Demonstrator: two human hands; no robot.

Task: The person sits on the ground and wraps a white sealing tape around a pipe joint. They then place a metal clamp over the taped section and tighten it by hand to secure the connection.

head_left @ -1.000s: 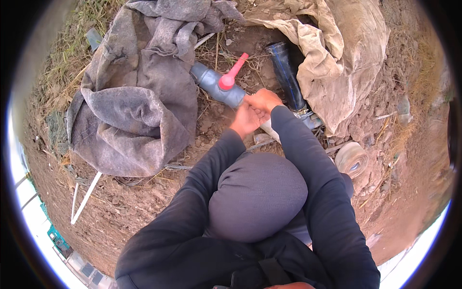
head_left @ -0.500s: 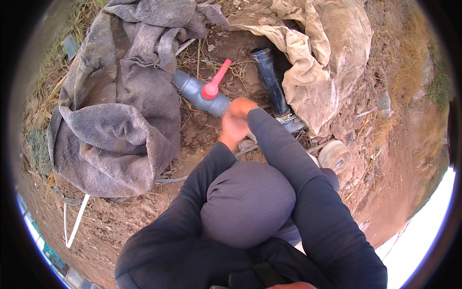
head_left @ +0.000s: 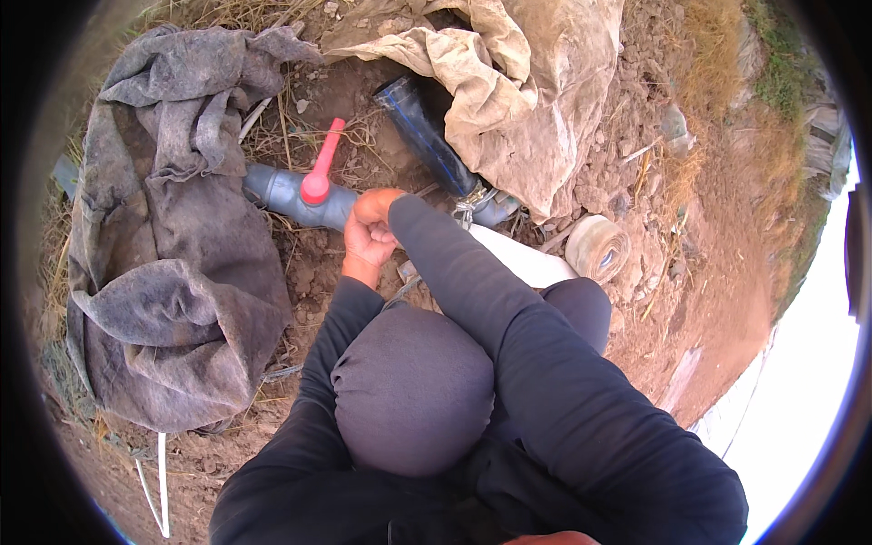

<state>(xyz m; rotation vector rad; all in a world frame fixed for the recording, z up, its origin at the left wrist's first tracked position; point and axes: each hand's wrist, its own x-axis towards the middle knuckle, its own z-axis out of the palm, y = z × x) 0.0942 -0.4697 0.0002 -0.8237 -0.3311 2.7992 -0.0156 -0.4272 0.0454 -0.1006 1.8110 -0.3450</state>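
A grey plastic pipe (head_left: 272,188) with a ball valve lies on the soil; its red lever handle (head_left: 324,163) points up and away from me. My left hand (head_left: 365,247) is at the pipe's near right end, fingers curled inward. Bent at the wrist, my right hand (head_left: 375,205) comes over from the right and meets the left at that same end. Both hands are closed, and what sits between them is hidden. To their right lies a black pipe (head_left: 427,134) with a blue stripe, clamped at its lower end to a grey fitting (head_left: 496,209).
Grey felt cloth (head_left: 173,245) is heaped at the left, over part of the grey pipe. Beige sheeting (head_left: 554,100) lies at the far right. A flat white hose (head_left: 522,254) runs under my right arm, beside a rolled hose (head_left: 597,252). My knee (head_left: 415,391) is close below the hands.
The view has shifted, so the pipes and cloth appear farther left. More of the white hose shows beside my right arm. Both hands stay at the pipe end, and the left fingers show more.
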